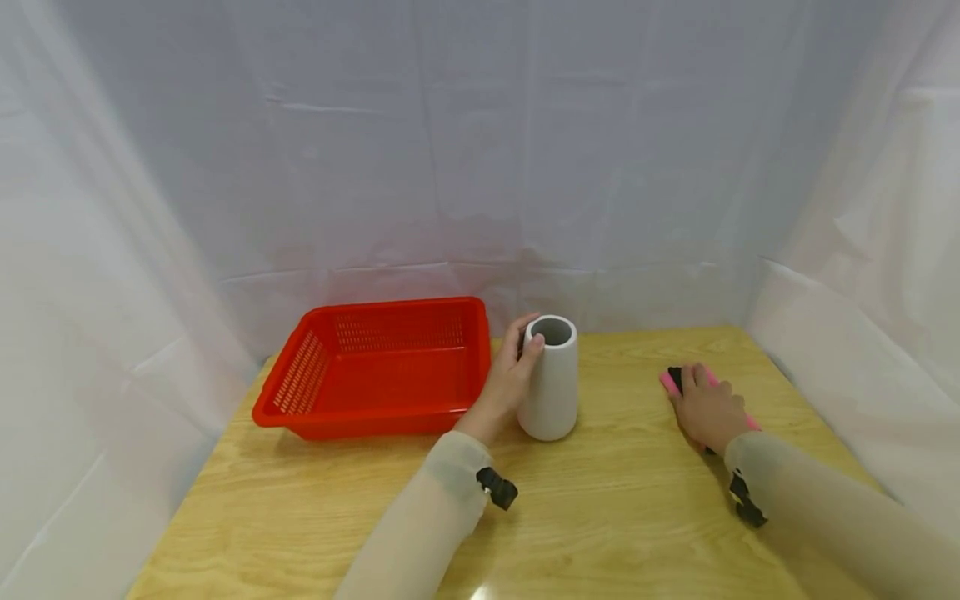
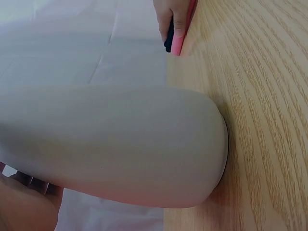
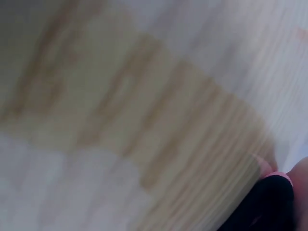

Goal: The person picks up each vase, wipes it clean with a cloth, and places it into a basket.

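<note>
A tall white vase (image 1: 551, 383) stands upright on the wooden table (image 1: 600, 508), just right of the red basket. My left hand (image 1: 527, 343) grips it near the rim, fingers curled round its left side; in the left wrist view the vase (image 2: 120, 144) fills the frame. Over at the right, my right hand (image 1: 701, 404) lies over a pink and black object (image 1: 670, 381) flat on the table, with its fingers curled over it. The left wrist view shows those fingers (image 2: 179, 21) wrapped on the pink object (image 2: 180, 42). The right wrist view is blurred, showing only the object's black end (image 3: 267, 202).
An empty red slotted basket (image 1: 360, 421) sits at the back left of the table. White sheeting (image 1: 480, 167) closes in the back and both sides. Bare wood lies between the vase and my right hand and along the front.
</note>
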